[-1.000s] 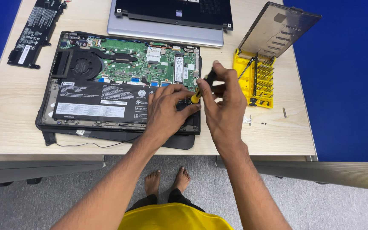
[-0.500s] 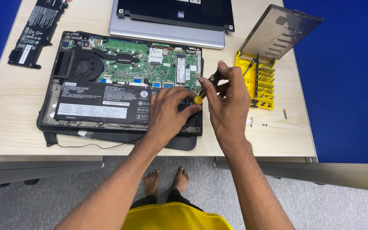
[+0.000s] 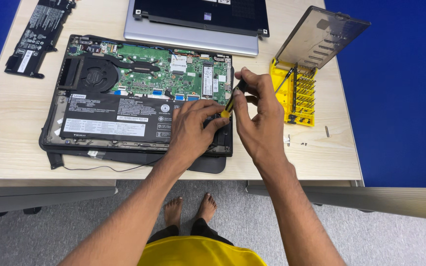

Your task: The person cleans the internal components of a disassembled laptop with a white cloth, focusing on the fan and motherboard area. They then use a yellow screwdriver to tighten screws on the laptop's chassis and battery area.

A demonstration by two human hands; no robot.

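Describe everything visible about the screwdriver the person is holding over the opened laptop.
The screwdriver is small, with a black handle and a yellow band near its lower end; it looks like plastic. Its tip is hidden behind the left hand. It stands tilted, top leaning right, above the right front corner of the opened laptop. The right hand grips the handle with its fingers wrapped around the top, while the left hand's fingers touch its lower end near the yellow band.
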